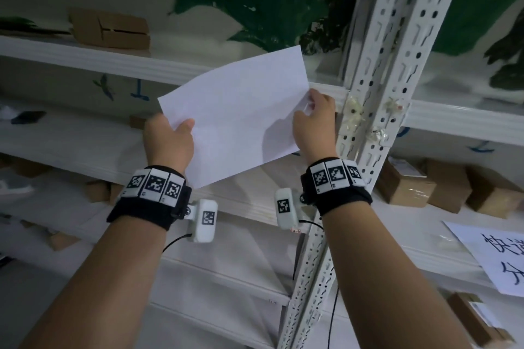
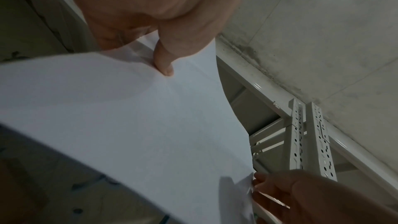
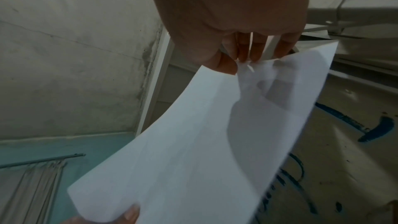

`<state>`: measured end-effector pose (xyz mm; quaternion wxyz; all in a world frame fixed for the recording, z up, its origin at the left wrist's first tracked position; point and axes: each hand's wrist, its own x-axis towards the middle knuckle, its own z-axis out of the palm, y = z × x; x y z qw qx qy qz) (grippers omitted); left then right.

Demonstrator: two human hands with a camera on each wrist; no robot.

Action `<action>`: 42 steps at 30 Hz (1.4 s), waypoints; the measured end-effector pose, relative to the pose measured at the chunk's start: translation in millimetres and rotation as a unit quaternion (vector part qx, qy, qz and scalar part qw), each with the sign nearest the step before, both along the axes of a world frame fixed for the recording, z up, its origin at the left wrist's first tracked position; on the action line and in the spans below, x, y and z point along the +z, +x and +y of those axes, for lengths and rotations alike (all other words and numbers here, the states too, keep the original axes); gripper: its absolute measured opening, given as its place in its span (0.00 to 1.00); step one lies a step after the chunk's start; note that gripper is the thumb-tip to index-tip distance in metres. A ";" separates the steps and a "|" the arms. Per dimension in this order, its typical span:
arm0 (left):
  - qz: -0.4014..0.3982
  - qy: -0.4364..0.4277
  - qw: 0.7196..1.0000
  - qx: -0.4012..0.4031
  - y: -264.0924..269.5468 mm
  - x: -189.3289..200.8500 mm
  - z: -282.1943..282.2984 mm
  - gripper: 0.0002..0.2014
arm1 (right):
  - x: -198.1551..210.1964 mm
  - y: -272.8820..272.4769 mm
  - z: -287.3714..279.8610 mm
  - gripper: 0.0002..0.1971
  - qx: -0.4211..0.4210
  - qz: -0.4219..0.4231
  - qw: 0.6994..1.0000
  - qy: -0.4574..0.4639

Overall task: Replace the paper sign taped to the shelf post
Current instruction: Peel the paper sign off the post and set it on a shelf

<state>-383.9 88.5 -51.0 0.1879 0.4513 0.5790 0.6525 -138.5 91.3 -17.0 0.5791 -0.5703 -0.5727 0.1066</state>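
A white paper sheet (image 1: 238,116) hangs in the air in front of the shelves, blank side toward me. My left hand (image 1: 170,136) grips its left edge, thumb on the near face. My right hand (image 1: 314,119) pinches its right edge, where the paper is crumpled with a bit of clear tape. The paper sheet (image 2: 129,125) bows between the hands, and the thumb and fingers of my right hand (image 3: 239,60) squeeze the creased corner. Just right of that hand stands the perforated white shelf post (image 1: 377,79), with clear tape remnants (image 1: 353,110) stuck on it.
A second paper sign (image 1: 496,255) with black handwritten characters lies on the shelf at lower right. Cardboard boxes (image 1: 442,187) sit on the right shelf, another box (image 1: 110,28) on the upper left shelf. White shelf beams (image 1: 113,59) run behind the sheet.
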 end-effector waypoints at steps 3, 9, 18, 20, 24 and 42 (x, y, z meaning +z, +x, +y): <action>0.009 0.004 1.000 0.008 -6.5 3.5 -3.7 0.14 | -1.4 -0.6 2.0 0.23 -0.002 -0.009 1.000 -0.002; 0.011 -0.030 0.999 0.035 -28.4 -3.5 -14.2 0.15 | -0.1 -18.9 -8.7 0.22 0.038 -0.046 0.998 -0.012; -0.007 -0.024 0.988 0.152 -89.0 -0.7 -73.4 0.16 | -13.0 -59.8 -29.4 0.35 0.176 -0.118 0.967 -0.140; 0.011 -0.009 0.987 0.157 -111.1 -1.8 -98.3 0.12 | -22.5 -79.0 -43.4 0.45 0.214 -0.186 0.946 -0.159; 0.033 -0.011 0.995 0.096 -111.0 1.6 -127.9 0.05 | -46.4 -118.4 -75.5 0.54 0.271 -0.261 0.919 -0.118; 0.017 0.013 0.999 -0.029 -47.8 0.6 -226.6 0.16 | -85.2 -174.3 -186.9 0.19 0.191 -0.179 0.961 0.089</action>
